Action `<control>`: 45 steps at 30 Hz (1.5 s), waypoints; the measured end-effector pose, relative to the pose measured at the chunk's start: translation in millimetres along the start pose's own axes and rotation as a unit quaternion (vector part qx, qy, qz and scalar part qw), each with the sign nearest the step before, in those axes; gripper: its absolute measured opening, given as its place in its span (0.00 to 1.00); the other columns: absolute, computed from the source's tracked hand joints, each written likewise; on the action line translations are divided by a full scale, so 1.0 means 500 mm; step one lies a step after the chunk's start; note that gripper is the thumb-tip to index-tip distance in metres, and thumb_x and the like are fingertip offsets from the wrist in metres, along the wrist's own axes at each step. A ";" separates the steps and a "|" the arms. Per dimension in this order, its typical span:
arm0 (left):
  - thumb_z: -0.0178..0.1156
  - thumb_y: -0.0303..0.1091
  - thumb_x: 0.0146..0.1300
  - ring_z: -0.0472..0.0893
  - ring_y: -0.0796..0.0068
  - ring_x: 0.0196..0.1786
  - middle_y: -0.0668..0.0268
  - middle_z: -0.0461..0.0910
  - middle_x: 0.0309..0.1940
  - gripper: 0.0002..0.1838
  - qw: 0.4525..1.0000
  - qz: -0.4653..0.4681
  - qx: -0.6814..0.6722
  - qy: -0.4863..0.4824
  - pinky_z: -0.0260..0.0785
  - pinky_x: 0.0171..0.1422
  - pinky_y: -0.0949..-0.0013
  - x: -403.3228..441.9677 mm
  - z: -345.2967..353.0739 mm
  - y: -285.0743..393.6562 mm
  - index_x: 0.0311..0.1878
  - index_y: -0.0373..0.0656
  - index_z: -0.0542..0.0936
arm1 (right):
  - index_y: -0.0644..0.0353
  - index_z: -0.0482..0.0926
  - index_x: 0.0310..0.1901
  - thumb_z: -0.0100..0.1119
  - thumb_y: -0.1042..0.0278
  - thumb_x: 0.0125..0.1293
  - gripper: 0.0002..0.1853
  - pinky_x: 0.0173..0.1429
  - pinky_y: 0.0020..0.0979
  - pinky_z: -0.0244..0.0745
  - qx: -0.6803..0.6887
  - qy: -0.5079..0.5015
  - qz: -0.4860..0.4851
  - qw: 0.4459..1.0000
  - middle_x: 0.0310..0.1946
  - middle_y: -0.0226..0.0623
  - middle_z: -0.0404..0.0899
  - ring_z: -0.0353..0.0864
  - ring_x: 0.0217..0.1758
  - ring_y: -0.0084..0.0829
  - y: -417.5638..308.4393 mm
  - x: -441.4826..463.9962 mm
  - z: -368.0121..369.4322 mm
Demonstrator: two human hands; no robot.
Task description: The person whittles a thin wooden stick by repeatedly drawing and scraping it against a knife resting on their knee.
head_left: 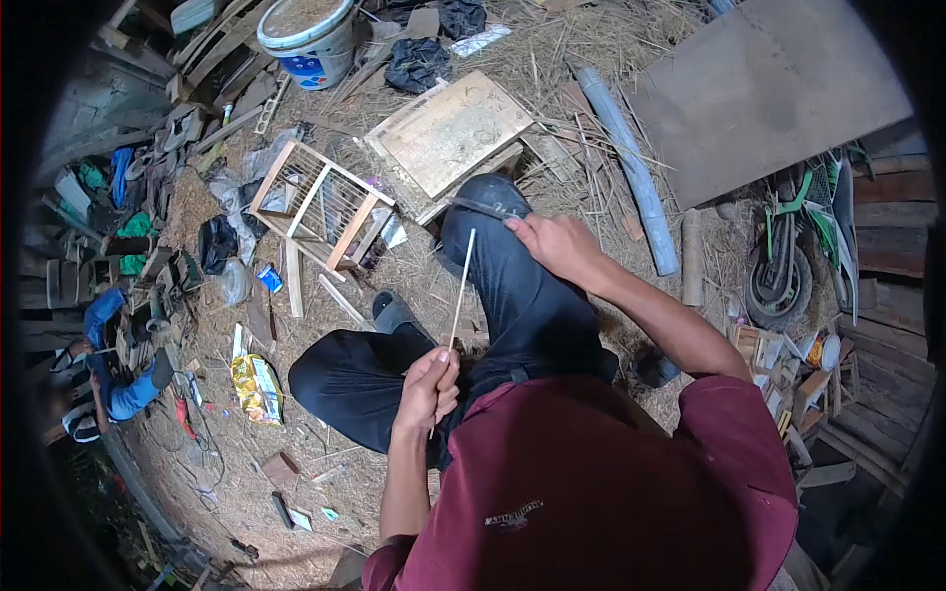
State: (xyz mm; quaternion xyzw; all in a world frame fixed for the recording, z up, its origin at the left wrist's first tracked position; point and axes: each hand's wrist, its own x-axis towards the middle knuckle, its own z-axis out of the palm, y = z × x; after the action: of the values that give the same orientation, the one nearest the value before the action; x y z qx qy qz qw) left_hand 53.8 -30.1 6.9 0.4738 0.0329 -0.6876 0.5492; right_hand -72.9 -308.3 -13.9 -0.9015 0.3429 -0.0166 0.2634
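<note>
My left hand [431, 387] is closed around a thin, pale wooden stick [462, 288], which points up and away from me, in front of my lap. My right hand [560, 246] rests by my raised right knee, its fingers wrapped round the handle end of a knife [480, 206]. The blade lies across the top of the knee, pointing left; its handle is mostly hidden by the fingers. Knife and stick tip are apart. Beyond my knees stands a small wooden cage [330, 197] with thin bars, tilted on the ground.
A wooden board [458, 133] on a low stand lies just past my knee. Farther off are a white bucket [307, 44], a grey pipe [628, 167] and a large flat panel [769, 94]. A yellow packet [257, 387] lies left. Another person [113, 369] sits at far left.
</note>
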 end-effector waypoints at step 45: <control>0.43 0.43 0.78 0.51 0.90 0.13 0.80 0.55 0.16 0.13 0.999 0.010 -0.029 -0.012 0.40 0.14 0.79 0.149 0.071 0.039 0.39 0.47 0.69 | 0.60 0.78 0.31 0.46 0.40 0.72 0.28 0.29 0.53 0.75 -0.050 0.012 -0.078 0.996 0.18 0.53 0.78 0.81 0.25 0.58 -0.003 -0.006 0.025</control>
State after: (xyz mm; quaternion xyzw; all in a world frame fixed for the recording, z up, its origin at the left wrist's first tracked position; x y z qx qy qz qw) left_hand 51.4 -111.6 -15.6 0.4497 0.0410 -0.6863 0.5701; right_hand -71.4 -299.6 -23.6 -0.9372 0.2751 -0.0303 0.2122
